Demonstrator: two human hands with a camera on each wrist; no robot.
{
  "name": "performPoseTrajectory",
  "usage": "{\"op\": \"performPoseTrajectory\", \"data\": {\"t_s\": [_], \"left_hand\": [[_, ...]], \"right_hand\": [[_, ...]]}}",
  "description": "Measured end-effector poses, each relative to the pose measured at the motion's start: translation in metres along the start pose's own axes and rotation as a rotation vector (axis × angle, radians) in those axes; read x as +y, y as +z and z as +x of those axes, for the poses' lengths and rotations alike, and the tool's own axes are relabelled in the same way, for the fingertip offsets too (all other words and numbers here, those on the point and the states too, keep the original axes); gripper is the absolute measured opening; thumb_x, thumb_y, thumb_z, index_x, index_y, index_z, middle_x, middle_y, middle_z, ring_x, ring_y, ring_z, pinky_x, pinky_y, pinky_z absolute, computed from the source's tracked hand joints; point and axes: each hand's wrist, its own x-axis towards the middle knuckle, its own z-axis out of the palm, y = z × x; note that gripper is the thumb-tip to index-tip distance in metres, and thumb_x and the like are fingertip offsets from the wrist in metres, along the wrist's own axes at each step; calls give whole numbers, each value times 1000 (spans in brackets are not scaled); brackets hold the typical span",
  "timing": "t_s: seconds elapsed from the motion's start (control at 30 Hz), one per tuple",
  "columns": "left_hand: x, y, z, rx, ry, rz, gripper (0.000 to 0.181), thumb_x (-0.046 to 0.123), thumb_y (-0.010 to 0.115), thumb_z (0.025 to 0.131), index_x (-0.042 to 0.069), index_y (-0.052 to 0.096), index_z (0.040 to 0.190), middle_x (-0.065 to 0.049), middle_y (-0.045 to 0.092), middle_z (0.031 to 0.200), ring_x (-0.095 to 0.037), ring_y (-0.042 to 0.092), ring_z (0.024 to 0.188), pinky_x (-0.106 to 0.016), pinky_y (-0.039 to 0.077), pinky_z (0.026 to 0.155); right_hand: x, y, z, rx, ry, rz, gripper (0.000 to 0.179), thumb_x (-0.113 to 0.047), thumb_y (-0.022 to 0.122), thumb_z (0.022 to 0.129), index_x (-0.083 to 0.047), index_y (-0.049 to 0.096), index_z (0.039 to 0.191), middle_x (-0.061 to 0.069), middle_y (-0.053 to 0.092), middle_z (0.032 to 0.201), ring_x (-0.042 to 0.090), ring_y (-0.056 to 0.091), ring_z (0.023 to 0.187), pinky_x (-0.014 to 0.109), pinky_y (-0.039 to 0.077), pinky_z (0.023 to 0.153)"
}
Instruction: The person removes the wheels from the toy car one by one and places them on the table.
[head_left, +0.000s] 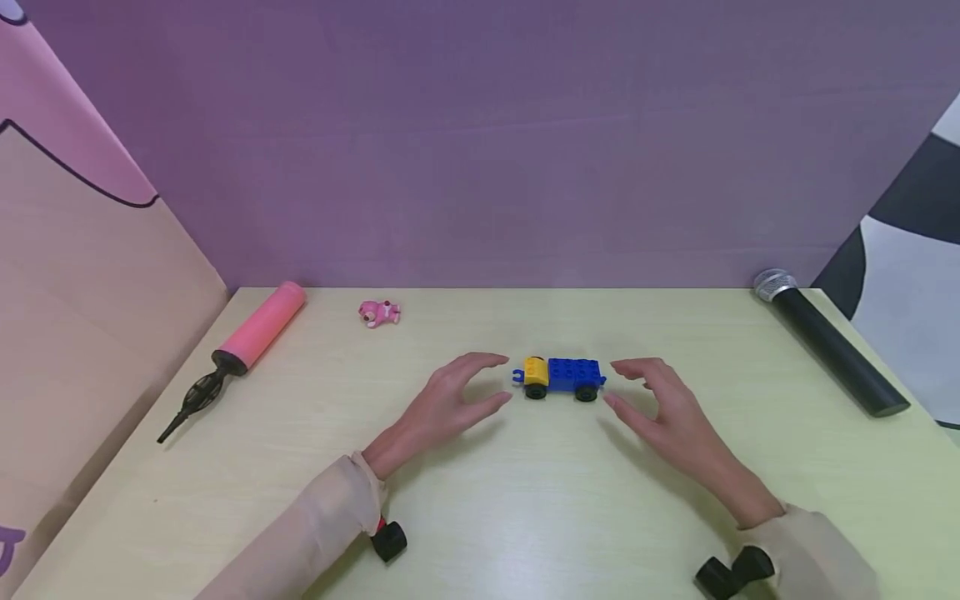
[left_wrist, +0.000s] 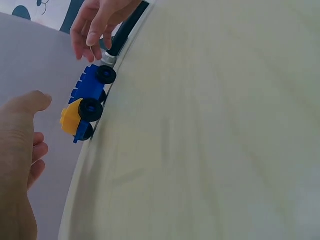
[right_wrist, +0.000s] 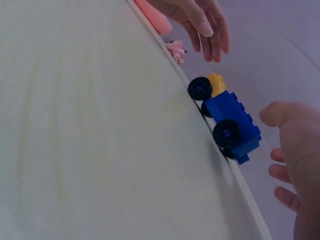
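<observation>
At the dial's centre in the head view, a toy truck [head_left: 573, 372] is seen standing on its black round wheels [head_left: 586, 394], on a pale, faintly grained table [head_left: 495, 517]. Glossy plastic is suggested: a wedge-fronted yellow cab [head_left: 536, 372] is pointed to nine o'clock, and the boxy blue bed is topped with rows of round studs. And it's flanked from both sides! At nine o'clock the left hand [head_left: 444, 400] is held with thumb and fingers parted in a loose curve; at three, the right hand [head_left: 667, 414] is held likewise. Just beside the truck, both hands are kept apart from it by narrow gaps. Out between nine and ten, a small rounded pink bear figure [head_left: 379, 313] is laid down. Near nine, farther out, a smooth pink cylindrical pump [head_left: 262, 327] is tapered to a black nozzle. Beyond three, a matte black microphone [head_left: 832, 346] is capped by silvery mesh.
</observation>
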Motion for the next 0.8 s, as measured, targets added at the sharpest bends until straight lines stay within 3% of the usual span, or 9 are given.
{"op": "performPoseTrajectory", "data": {"t_s": [0.23,0.57,0.8], "left_hand": [[-3,6,7,-39,-55,-23,48,17,75,97,1,61,140,-10,63,139,-24,57,131,-41,47,109],[-8,12,15,-132,-146,-52,55,24,71,100,5,54,148,-9,58,146,-23,53,136,-43,43,112],[-12,16,22,-126,-129,-48,54,18,73,99,1,54,146,-12,61,142,-26,57,131,-42,46,110]], "right_hand": [[2,3,2,-17,29,2,46,4,79,85,5,62,127,15,65,120,28,59,109,36,50,84],[5,10,8,-41,31,34,46,4,79,86,4,61,128,17,65,122,30,61,109,37,52,85],[8,15,11,-36,28,48,47,5,79,87,5,61,130,17,63,123,32,62,108,30,52,86]]}}
